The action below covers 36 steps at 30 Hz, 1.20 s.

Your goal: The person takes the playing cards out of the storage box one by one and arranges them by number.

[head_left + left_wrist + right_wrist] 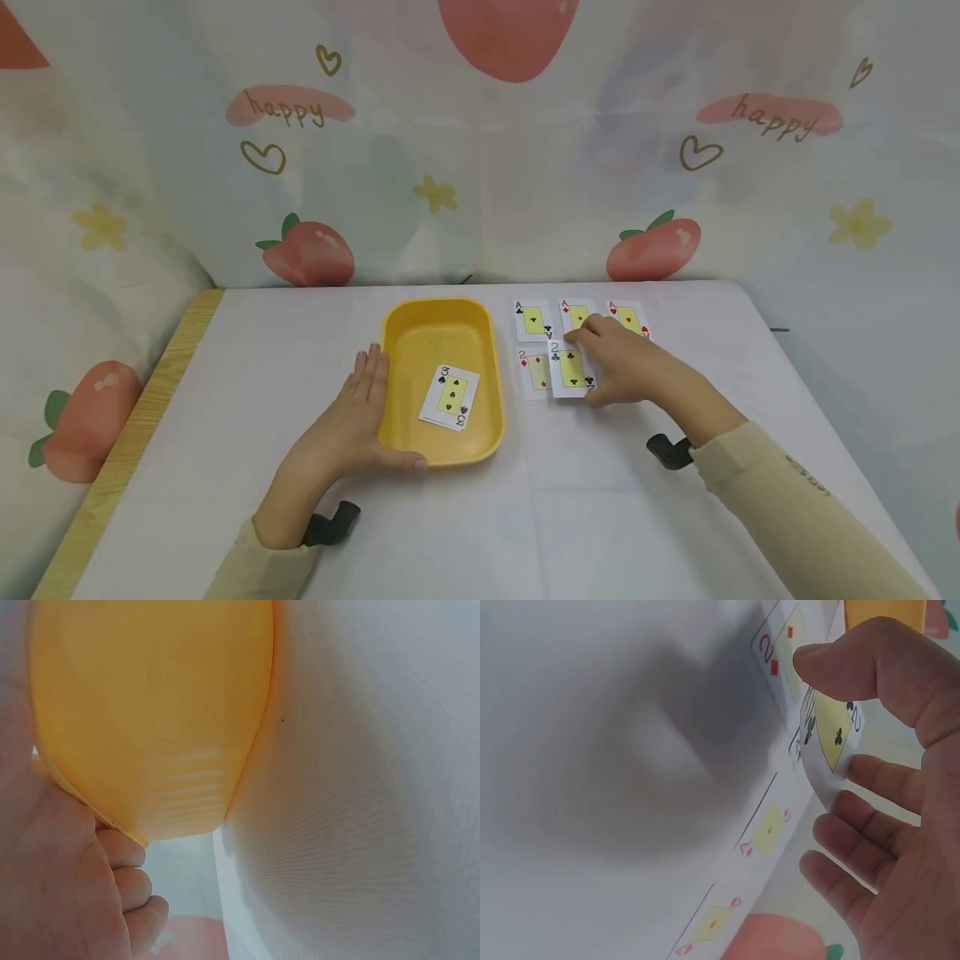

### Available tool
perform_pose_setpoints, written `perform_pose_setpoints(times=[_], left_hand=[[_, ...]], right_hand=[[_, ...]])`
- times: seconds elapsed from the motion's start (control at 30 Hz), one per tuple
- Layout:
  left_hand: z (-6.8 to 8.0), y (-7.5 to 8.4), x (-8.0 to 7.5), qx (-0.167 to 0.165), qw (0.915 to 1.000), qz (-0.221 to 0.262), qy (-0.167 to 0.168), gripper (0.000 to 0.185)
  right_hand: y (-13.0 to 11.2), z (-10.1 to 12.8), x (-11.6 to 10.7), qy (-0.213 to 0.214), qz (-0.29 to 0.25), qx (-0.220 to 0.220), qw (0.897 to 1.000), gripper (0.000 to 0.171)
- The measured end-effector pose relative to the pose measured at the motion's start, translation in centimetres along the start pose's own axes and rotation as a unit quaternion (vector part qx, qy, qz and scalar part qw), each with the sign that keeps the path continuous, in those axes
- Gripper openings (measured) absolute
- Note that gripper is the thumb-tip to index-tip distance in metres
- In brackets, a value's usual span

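Note:
My right hand (626, 362) pinches a two of clubs playing card (572, 369) between thumb and fingers. In the right wrist view that two of clubs (831, 739) is bent and raised above the table. It partly overlaps a two of diamonds (537, 373). Behind lie an ace of clubs (532, 319), an ace of diamonds (577, 312) and an ace of hearts (626, 315), the last two partly covered by my hand. My left hand (352, 425) rests along the yellow tray (427, 321), fingers straight at its left side, thumb at its near rim. A three of spades (452, 397) lies atop a small stack inside.
A white cloth covers the table (465, 533), and a wooden edge (135, 442) shows at the left. Behind stands a patterned curtain (480, 242). Dark wrist straps (332, 523) sit at both sleeves.

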<state>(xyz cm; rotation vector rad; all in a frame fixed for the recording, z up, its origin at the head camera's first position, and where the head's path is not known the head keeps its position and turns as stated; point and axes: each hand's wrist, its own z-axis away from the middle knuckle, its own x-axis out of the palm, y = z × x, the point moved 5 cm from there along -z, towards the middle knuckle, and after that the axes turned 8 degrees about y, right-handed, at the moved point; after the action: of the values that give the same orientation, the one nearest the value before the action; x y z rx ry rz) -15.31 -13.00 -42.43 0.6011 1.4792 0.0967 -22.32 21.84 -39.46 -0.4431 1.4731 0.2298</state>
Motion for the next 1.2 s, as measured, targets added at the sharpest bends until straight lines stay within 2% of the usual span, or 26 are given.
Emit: perform_pose_setpoints(times=[0.33,0.87,1.2], left_hand=[[0.0,-0.2,0.1,-0.015,0.9999,-0.001,-0.007,0.156],[-0.2,0.0,-0.1,-0.003,1.0,0.002,-0.001,0.154],[-0.1,0.0,0.1,-0.012,0.9999,0.004,-0.004,0.154]], right_hand=[[1.3,0.5,0.6,-0.004,0.0,0.012,1.0,0.082],[3.5,0.8,1.6,-0.021,-0.001,0.03,0.999,0.08],[4.0,0.7,2.0,-0.034,-0.006,0.04,0.999,0.08]])
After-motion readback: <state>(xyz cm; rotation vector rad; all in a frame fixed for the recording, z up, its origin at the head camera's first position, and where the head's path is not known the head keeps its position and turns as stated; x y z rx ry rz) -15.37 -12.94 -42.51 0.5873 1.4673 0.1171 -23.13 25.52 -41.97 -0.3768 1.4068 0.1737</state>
